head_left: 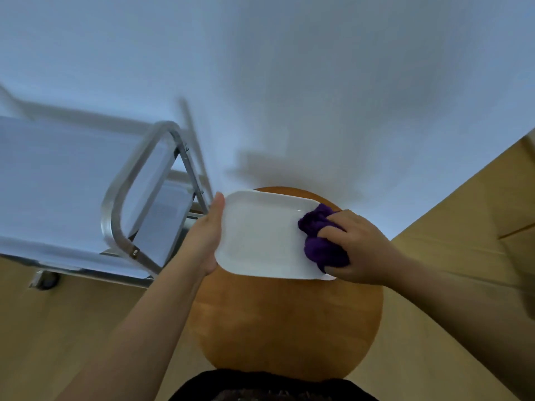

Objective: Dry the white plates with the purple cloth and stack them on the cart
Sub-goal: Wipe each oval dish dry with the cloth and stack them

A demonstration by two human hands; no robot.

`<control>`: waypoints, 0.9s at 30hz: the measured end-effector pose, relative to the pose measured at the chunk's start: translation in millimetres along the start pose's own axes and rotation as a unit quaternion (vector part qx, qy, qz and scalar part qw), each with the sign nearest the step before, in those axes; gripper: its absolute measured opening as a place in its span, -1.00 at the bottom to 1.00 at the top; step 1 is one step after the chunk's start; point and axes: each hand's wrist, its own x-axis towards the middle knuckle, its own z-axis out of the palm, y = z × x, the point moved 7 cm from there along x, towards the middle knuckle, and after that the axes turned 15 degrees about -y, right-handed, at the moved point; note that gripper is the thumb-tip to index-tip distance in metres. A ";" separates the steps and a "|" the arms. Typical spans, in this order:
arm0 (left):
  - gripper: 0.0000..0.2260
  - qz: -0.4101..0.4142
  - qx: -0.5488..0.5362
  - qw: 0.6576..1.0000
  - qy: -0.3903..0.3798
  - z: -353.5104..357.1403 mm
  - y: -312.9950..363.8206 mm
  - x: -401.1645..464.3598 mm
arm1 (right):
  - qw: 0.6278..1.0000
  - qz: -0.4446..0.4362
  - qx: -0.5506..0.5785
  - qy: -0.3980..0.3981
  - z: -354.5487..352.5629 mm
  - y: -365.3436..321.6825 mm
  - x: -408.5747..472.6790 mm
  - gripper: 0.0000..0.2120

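Note:
A white rectangular plate (260, 235) with rounded corners is held level above a round wooden table (286, 322). My left hand (207, 235) grips the plate's left edge, thumb on the rim. My right hand (359, 247) presses a bunched purple cloth (321, 238) onto the plate's right end. The metal cart (72, 198) stands to the left, with its top shelf bare and its tubular handle (136, 180) facing the plate.
A white wall fills the upper view. The cart's lower shelf (170, 209) shows behind the handle, and a caster (46, 280) sits on the light wooden floor (463, 227). The table stands close in front of my body.

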 end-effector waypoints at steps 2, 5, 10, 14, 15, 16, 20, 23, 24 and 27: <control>-0.48 -0.001 -0.003 1.000 0.015 4.0 4.8 -3.0 | 0.989 0.036 0.088 0.110 -23.7 -8.8 10.2 -0.52; -0.33 -0.013 -0.010 1.000 -0.006 18.0 9.1 -6.7 | 0.984 0.027 0.137 0.114 -32.5 -36.1 38.8 -0.42; -0.42 0.045 0.011 0.998 -0.043 35.8 21.0 -26.5 | 0.992 0.020 0.055 -0.108 -16.4 -61.6 80.7 -0.11; -0.26 0.083 0.103 0.991 -0.034 28.0 30.5 -42.1 | 0.979 0.029 0.185 -0.085 -42.5 -48.9 84.7 -0.15; -0.30 0.087 0.107 0.990 -0.031 27.0 32.2 -45.2 | 0.974 0.035 0.212 -0.078 -47.0 -46.5 83.7 -0.17; -0.36 0.093 0.093 0.991 -0.035 27.7 34.5 -48.5 | 0.972 0.037 0.220 -0.070 -51.4 -45.3 82.3 -0.18; -0.60 0.117 0.034 0.992 -0.017 22.7 45.0 -54.7 | 0.961 0.065 0.260 -0.063 -67.7 -28.6 70.6 -0.22; -0.62 0.166 0.028 0.986 0.017 12.0 58.3 -61.3 | 0.943 0.105 0.308 -0.067 -76.7 -6.7 55.4 -0.28; -0.62 0.181 0.012 0.983 0.022 9.6 62.4 -62.8 | 0.937 0.114 0.324 -0.057 -78.6 -1.1 50.9 -0.30; -0.68 0.193 -0.024 0.980 0.046 6.3 68.8 -65.4 | 0.907 0.141 0.394 0.044 -83.1 6.7 37.3 -0.32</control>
